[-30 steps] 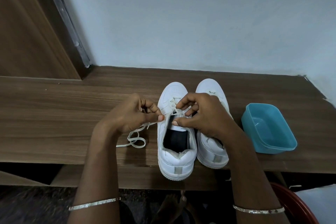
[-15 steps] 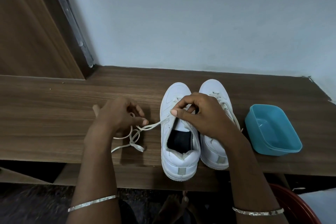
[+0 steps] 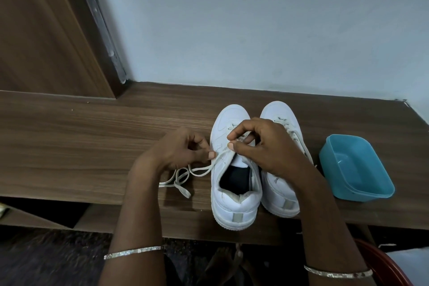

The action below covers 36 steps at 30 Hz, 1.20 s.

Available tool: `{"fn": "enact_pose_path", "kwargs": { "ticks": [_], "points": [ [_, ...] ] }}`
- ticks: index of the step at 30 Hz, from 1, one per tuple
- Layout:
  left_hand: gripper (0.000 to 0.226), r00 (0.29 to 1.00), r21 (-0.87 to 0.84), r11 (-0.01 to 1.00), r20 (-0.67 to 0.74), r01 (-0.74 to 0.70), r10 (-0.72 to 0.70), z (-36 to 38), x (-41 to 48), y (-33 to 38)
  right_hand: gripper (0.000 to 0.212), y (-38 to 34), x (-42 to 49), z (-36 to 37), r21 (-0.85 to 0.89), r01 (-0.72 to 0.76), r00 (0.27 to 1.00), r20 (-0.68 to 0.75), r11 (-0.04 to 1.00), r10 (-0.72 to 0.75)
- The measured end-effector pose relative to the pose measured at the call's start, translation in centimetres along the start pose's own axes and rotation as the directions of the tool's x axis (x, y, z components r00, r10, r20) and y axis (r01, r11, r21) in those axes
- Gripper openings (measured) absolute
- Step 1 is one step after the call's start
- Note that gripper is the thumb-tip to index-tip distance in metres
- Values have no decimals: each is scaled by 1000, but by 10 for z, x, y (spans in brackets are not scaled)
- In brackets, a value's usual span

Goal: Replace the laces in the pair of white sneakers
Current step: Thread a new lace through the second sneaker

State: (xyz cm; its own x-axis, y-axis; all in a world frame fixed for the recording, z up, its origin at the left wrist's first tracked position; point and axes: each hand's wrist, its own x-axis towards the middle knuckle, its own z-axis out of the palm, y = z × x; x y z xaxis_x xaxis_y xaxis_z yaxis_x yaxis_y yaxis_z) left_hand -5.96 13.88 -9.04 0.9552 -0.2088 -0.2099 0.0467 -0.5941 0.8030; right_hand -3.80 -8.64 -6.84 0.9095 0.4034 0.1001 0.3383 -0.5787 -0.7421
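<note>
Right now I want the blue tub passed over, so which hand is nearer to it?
The right hand. It is over the sneakers, directly beside the blue tub. The left hand is on the far side of the sneakers, pinching the lace.

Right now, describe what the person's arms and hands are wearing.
Both forearms are bare, with no sleeves in view. The left wrist carries a thin silver bangle, and the right wrist a matching one. No gloves, rings or watch show on the left hand or right hand.

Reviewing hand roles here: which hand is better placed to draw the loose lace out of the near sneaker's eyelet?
Probably the left hand: it pinches the lace just outside the left sneaker, slack trailing beside it. The right hand is at the eyelets, steadying.
</note>
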Motion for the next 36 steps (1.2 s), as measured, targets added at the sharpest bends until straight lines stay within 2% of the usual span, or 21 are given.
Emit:
{"fn": "enact_pose_path", "kwargs": {
  "ticks": [5, 10, 13, 16, 18, 21, 23, 24, 25, 27, 31, 33, 36],
  "points": [
    [19, 998, -62, 998, 53, -24, 27, 7, 3, 6, 9, -1, 0, 1, -21, -9, 1000, 1, 1000, 9],
    [6, 993, -115, 993, 106, -30, 43, 8, 2, 6, 11, -3, -1, 0, -52, -4, 1000, 12, 999, 5],
    [7, 999, -263, 964, -1, -41, 42, 4, -3, 11, 12, -4, -1, 0, -51, -10, 1000, 14, 999, 11],
    [7, 964, -507, 849, -264, -151, 13, -6, -8, 19, 17, -4, -1, 1, -50, -4, 1000, 14, 999, 4],
    [12, 937, -633, 743, -349, -218, -22, -10, -10, 23, 20, -2, 0, 2, -43, -3, 1000, 2, 999, 3],
    [15, 955, -821, 515, -295, -247, -13, -8, -12, 30, 18, -7, 1, 8, -27, 39, 993, -113, 999, -42],
    [24, 958, -884, 380, -287, -271, 15, -7, -12, 36, 12, -17, 2, 12, 28, 107, 966, -239, 994, -97],
    [30, 957, -905, 315, -289, -284, 34, -7, -11, 38, 16, -22, 2, 13, 66, 137, 953, -281, 988, -113],
    [35, 956, -921, 255, -289, -293, 54, -7, -11, 41, 21, -28, 1, 15, 102, 150, 949, -294, 983, -115],
    [44, 953, -935, 187, -290, -301, 87, -5, -10, 46, 22, -37, 0, 18, 139, 137, 967, -235, 981, -102],
    [48, 950, -930, 199, -297, -310, 93, 0, -6, 52, 20, -49, -2, 30, 312, 105, 994, 1, 944, -111],
    [47, 945, -918, 224, -319, -326, 65, 1, -4, 52, 20, -50, -3, 35, 372, 89, 995, 16, 924, -103],
    [45, 940, -911, 238, -341, -337, 23, 2, -2, 52, 26, -49, -4, 36, 367, 45, 996, 50, 929, -68]
  ]
}}
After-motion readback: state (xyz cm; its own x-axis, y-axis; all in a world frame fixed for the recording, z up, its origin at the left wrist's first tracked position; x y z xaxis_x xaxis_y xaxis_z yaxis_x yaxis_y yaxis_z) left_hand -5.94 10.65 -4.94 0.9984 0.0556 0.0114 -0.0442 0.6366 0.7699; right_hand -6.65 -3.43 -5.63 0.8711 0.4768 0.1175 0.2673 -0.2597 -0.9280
